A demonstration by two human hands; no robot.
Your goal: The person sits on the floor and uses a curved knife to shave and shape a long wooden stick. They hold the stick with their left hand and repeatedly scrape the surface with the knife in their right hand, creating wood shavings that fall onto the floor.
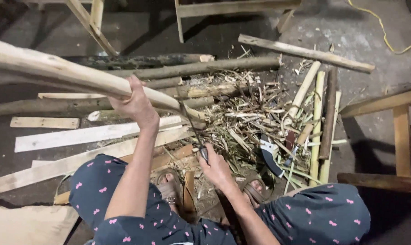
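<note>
My left hand (135, 103) grips a long peeled wooden pole (55, 72) that runs from the upper left down toward the middle. My right hand (217, 169) holds the handle of a thin dark blade tool (191, 126), whose tip reaches up to the pole's lower end. Both hands are above my knees in dark spotted trousers, with sandalled feet below. A curved knife with a pale blade (271, 156) lies on the ground to the right of my right hand.
Bark-covered logs (192, 68) and flat pale planks (96, 134) lie on the dark floor. A heap of bark shavings (246, 118) covers the middle. Split bamboo strips (318, 122) lie right. Wooden furniture frames (401, 136) stand at right and top.
</note>
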